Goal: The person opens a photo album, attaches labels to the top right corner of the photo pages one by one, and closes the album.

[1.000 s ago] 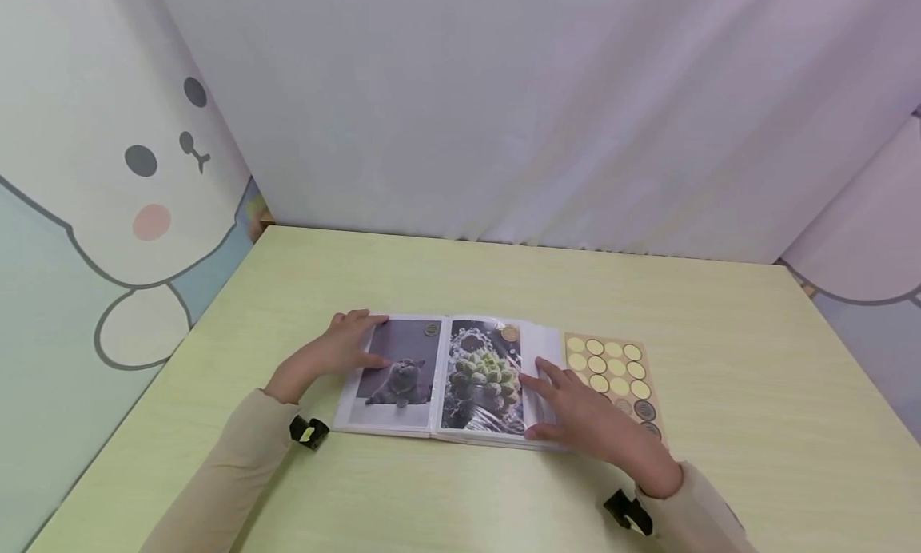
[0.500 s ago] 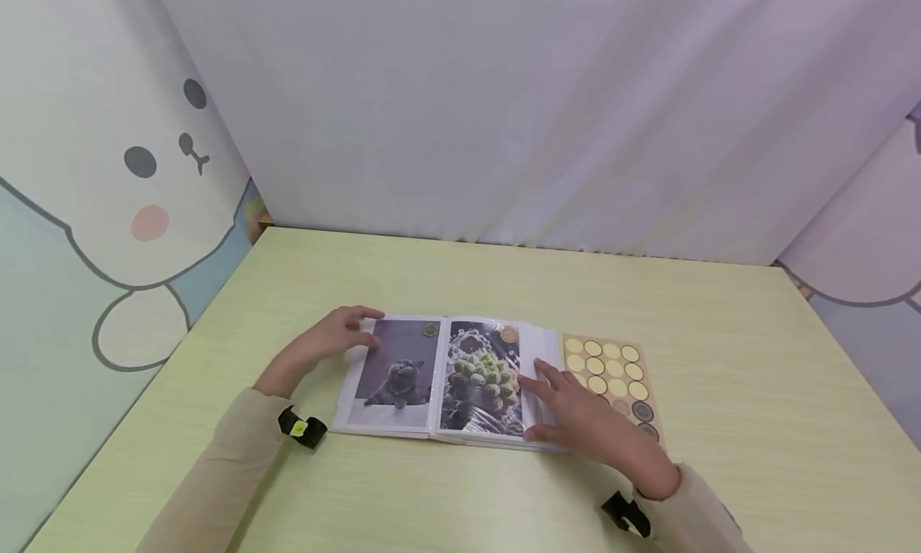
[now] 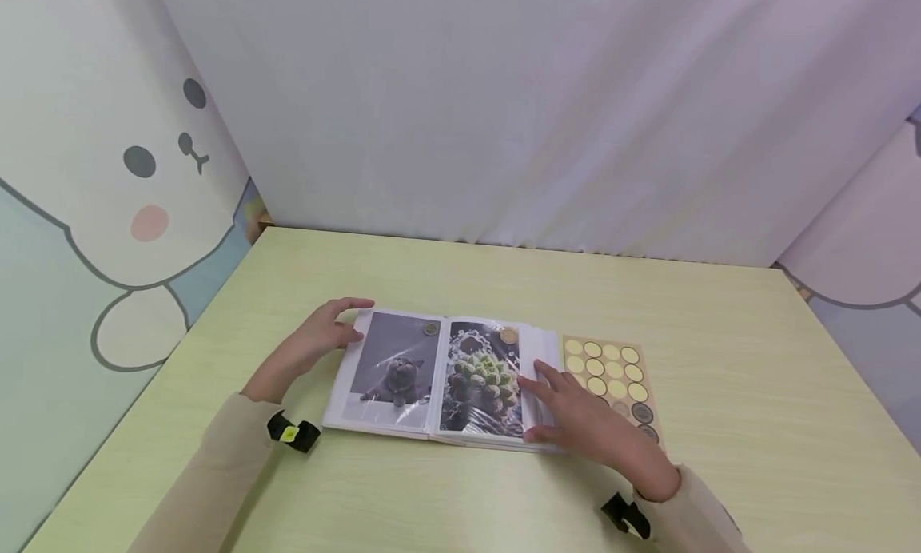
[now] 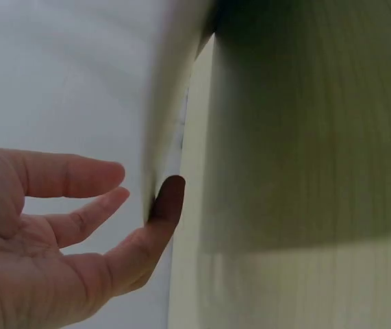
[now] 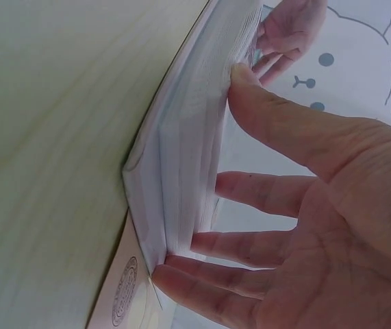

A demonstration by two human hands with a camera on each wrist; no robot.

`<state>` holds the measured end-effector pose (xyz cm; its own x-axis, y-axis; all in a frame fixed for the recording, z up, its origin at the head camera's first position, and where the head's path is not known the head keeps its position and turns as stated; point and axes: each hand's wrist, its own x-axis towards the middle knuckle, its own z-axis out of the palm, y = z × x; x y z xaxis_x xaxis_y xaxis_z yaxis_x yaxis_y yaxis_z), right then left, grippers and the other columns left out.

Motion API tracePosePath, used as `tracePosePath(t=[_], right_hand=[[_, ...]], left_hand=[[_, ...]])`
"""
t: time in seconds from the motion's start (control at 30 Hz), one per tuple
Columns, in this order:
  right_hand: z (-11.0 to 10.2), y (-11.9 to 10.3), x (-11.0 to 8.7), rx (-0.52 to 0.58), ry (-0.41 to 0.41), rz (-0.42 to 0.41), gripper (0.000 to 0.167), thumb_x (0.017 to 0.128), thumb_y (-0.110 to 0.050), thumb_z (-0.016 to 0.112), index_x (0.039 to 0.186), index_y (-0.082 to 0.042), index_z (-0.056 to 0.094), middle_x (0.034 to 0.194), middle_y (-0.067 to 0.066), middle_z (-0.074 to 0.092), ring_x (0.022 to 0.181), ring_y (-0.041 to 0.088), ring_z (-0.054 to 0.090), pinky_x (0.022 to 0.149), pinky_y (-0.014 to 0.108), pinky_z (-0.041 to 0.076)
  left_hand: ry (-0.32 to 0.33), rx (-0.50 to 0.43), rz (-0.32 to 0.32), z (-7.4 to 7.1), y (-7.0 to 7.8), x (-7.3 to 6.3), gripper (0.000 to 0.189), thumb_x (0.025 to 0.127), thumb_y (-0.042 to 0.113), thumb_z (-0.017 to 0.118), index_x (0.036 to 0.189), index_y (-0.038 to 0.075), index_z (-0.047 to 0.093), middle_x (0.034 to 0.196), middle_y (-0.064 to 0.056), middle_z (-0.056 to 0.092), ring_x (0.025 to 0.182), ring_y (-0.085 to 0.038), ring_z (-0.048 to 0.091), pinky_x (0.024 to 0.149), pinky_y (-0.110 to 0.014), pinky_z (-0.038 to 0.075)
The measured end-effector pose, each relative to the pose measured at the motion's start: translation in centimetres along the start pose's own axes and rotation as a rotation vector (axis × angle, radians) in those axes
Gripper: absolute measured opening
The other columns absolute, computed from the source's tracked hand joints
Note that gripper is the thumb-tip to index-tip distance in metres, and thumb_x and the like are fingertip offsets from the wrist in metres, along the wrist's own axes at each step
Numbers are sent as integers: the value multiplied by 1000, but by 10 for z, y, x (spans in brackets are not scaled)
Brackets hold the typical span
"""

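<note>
A photo album (image 3: 435, 377) lies spread on the table in the head view. Its left page shows a grey cat photo (image 3: 399, 369), its right page a succulent photo (image 3: 484, 377). Each photo bears a small round sticker near its upper right corner. My left hand (image 3: 316, 341) holds the album's raised left edge. In the left wrist view, a fingertip of the left hand (image 4: 65, 240) lies under the cover (image 4: 168, 103), thumb side above. My right hand (image 3: 590, 417) rests on the right side; its fairly straight fingers touch the page stack (image 5: 202, 137).
A tan sheet of round stickers (image 3: 612, 369), pale yellow and grey, lies to the right of the album, partly covered by the right hand. The light wooden table (image 3: 446, 505) extends around it. A pale curtain (image 3: 504, 113) hangs behind.
My left hand has drawn back leftward off the cat photo to the album's left edge. That side of the album has lifted and shifted slightly left. The right hand has stayed in place.
</note>
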<state>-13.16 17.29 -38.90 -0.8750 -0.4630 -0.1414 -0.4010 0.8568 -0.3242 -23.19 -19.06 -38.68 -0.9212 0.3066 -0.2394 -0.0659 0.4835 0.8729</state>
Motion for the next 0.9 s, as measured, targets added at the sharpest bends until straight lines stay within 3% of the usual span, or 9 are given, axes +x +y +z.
tracePosePath(t=[0.17,0.3,0.47,0.8,0.9], right_hand=[[1,0,0,-9,4,-7,68,78,-36,71,135,-7,47,144,26,34,124,48,41,79,53,51],[0,0,-1,-14,5,-10,68,79,-37,70,135,-7,48,143,25,35,124,47,41,78,52,52],[-1,0,-2,-17,4,-14,67,79,-37,70,135,-7,48,143,26,36,123,47,42,82,53,50],[-2,0,-3,10,4,-30,66,79,-34,71,134,-6,48,142,28,35,123,49,41,90,56,45],[-2,1,-3,18,2,-33,66,79,-34,71,135,-6,48,142,28,35,124,48,40,92,56,44]], left_hand=[[-13,13,35,-1,14,-19,62,90,1,49,146,4,23,147,-24,23,109,-33,55,86,-41,51],[-28,5,68,3,30,-35,71,93,9,50,150,12,8,150,-24,17,113,-36,54,81,-37,52],[-67,-53,114,12,47,-55,78,94,9,50,150,18,-3,148,-27,21,111,-34,56,76,-34,53],[-224,-148,249,51,64,-81,65,99,23,44,150,12,5,144,-29,26,108,-35,57,74,-37,56],[-268,-65,315,67,64,-85,59,100,25,42,149,10,14,144,-24,31,111,-35,54,78,-34,55]])
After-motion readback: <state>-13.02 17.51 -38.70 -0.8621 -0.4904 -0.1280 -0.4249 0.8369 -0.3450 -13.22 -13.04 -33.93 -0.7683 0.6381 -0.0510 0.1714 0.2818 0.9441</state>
